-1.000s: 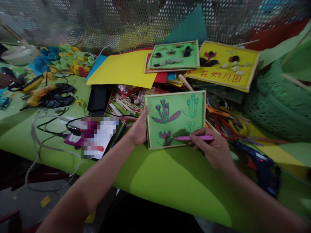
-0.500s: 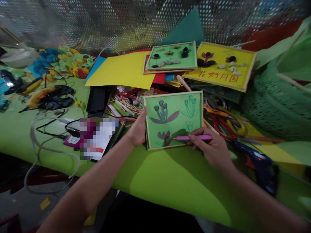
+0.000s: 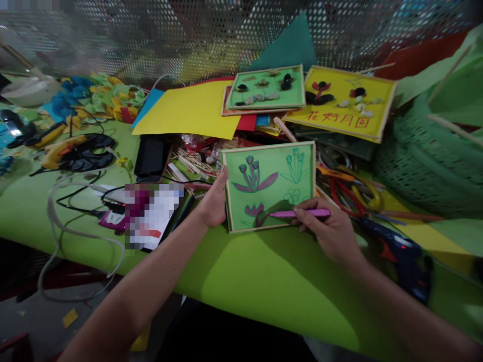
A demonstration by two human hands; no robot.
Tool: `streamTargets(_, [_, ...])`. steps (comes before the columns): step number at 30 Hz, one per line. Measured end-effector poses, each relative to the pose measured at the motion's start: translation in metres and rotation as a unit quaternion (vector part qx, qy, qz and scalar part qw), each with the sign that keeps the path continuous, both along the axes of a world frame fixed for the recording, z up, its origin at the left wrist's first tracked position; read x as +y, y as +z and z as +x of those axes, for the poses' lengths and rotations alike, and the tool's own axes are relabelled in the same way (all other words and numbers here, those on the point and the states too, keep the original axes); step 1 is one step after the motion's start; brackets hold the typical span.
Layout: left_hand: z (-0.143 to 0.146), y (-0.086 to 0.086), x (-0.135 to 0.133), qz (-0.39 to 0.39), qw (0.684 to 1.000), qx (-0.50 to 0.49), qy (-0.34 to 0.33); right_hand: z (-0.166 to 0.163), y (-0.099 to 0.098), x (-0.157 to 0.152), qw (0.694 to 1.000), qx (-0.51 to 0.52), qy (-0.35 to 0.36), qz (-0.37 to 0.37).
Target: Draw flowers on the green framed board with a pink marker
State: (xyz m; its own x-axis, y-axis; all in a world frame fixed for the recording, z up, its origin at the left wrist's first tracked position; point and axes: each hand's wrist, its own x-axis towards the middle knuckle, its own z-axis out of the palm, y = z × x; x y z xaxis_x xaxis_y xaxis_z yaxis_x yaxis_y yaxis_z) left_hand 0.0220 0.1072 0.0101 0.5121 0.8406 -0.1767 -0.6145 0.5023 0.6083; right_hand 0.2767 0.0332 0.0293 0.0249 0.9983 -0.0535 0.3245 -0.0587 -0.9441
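Green card in a thin pale wood frame, the small framed picture lay flat near the front edge of the lime-green table, with flowers drawn on it in purple and green outline.

At its left edge the left hand was curled against the frame, thumb up along the side, bracing it rather than lifting it. To the right, the right hand was closed round a pink pen lying almost level, its tip on the lower purple flower. Judged from this, the colouring would go best with the frame kept pinned so it could not slide on the smooth cover, short strokes kept inside the drawn outline, and the heel of the hand kept off the wet ink.

Further right, scissors with red and yellow handles lay in a heap just beside the picture, and a dark blue glue gun rested near the right wrist. At the far right stood a green perforated basket, holding large green paper sheets on thin sticks; whatever else was inside it could not be made out.
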Motion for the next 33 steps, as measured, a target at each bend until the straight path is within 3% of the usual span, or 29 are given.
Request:
streamTargets(7, [-0.0009, -0.0044, 0.0005, 0.005, 1.0, 0.011, 0.011, 0.0019, -0.0033, -0.0008, 1.0, 0.014, -0.004, -0.009])
streamTargets(16, [-0.0021, -0.0054, 0.0022, 0.0, 1.0, -0.006, -0.022, 0.0005, -0.0015, -0.0008, 1.0, 0.017, -0.004, -0.01])
streamTargets(33, [-0.0005, 0.0007, -0.0006, 0.001, 1.0, 0.013, 0.004, -0.0014, 0.0003, -0.0004, 1.0, 0.025, 0.011, -0.006])
